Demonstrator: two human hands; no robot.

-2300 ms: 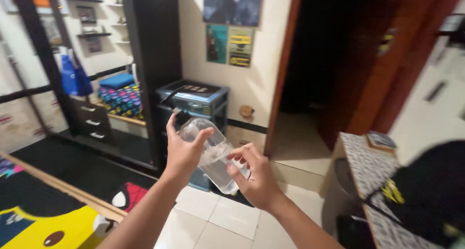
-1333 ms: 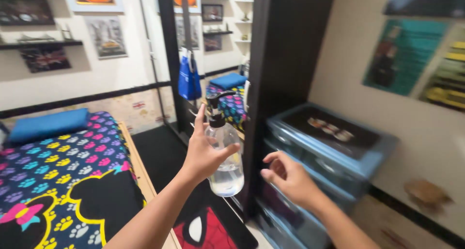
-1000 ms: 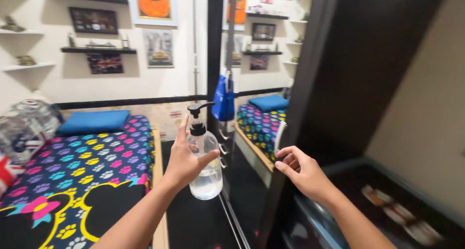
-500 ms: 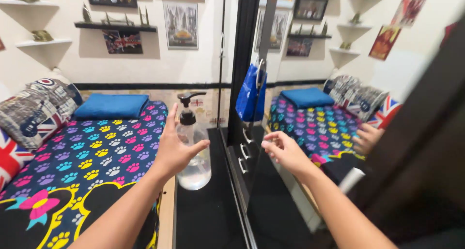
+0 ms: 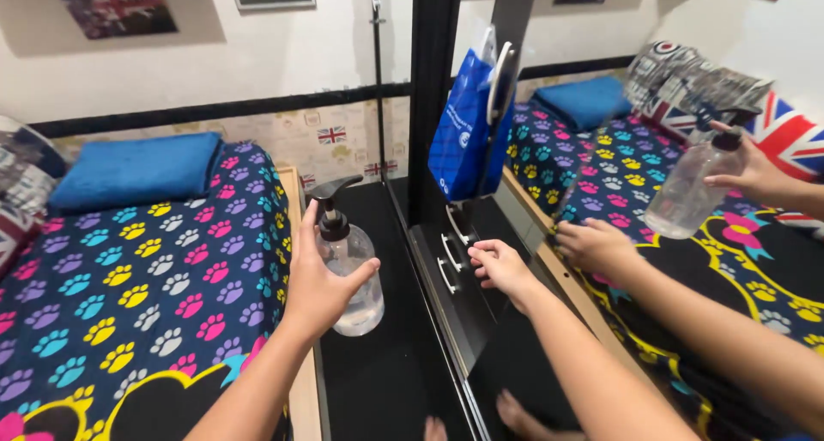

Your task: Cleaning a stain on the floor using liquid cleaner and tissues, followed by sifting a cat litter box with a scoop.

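A bed (image 5: pixel 129 269) is being covered by a paw-print spread, and the room is being reflected in a wardrobe mirror (image 5: pixel 652 149) beside black flooring (image 5: pixel 378 372).

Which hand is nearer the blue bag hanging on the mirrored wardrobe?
Right. The right hand is just below the blue bag; the left hand holds the pump bottle farther left.

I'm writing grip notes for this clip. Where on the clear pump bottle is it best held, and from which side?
Best on the round body just under the shoulder, coming from the side. The pump bottle stands upright, and its black pump head with the sideways spout gives little to hold. The left hand already wraps the body this way. The right hand is at the mirrored wardrobe door.
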